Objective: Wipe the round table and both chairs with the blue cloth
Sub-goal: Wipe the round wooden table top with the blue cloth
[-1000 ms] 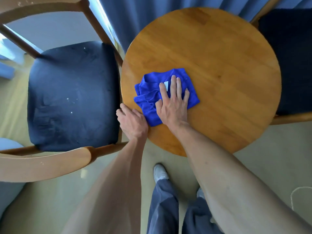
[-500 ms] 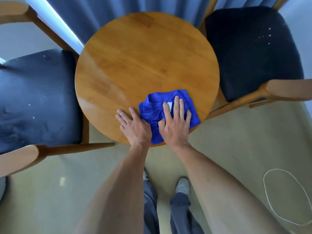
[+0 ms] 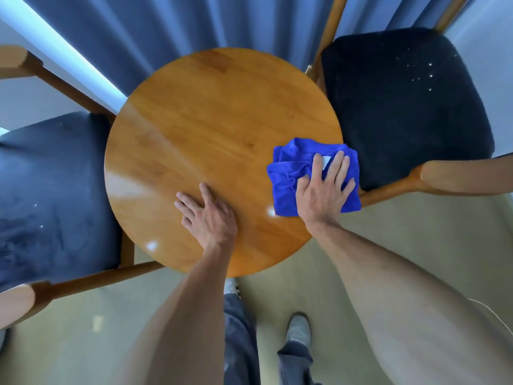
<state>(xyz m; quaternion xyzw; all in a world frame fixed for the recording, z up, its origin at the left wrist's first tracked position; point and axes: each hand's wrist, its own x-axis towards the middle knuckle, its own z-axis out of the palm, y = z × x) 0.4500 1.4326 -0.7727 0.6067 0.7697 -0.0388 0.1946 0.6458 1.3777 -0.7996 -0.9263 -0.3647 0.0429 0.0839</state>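
One round wooden table [image 3: 211,129] stands between two wooden armchairs, one chair with a dark blue seat [image 3: 52,195] at its left and one chair with a black seat [image 3: 402,107] at its right, with a blue curtain [image 3: 194,29] behind them. The single blue cloth [image 3: 288,173] lies bunched at the table's right edge, partly overhanging it, and the right hand [image 3: 323,190] presses flat on it with fingers straight and spread. The left hand [image 3: 208,215] rests on the bare tabletop near the front edge, fingers loosely extended, holding nothing.
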